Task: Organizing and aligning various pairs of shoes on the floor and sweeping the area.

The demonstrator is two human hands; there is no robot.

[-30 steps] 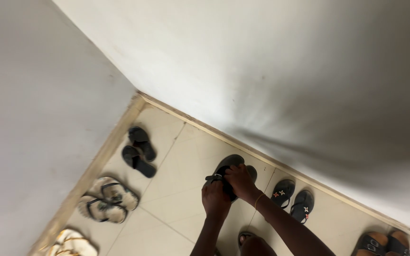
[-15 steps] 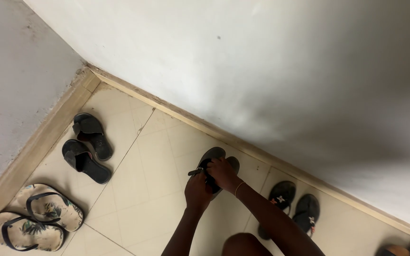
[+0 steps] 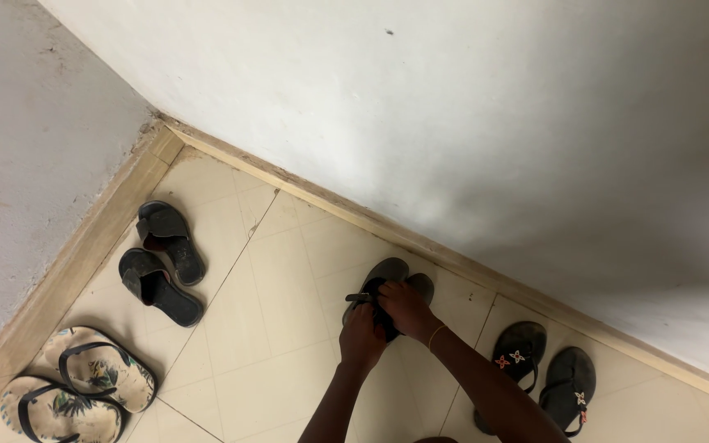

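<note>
A pair of dark grey sandals (image 3: 389, 272) lies on the cream tiled floor close to the wall's skirting. My left hand (image 3: 361, 338) and my right hand (image 3: 404, 307) are both on them, fingers closed around the black strap of the nearer sandal. A thin gold bangle sits on my right wrist. The hands hide most of the strap and the sandals' near halves.
A pair of black slide sandals (image 3: 162, 261) lies near the corner at left. Floral flip-flops (image 3: 75, 385) sit at the lower left beside the skirting. Black flip-flops with small flower ornaments (image 3: 542, 371) lie at right. White walls meet at a corner above.
The view has shifted slightly, so the shoes sit a little lower and further right in frame. My hands stay on the dark sandals' strap, with the right hand a bit lower.
</note>
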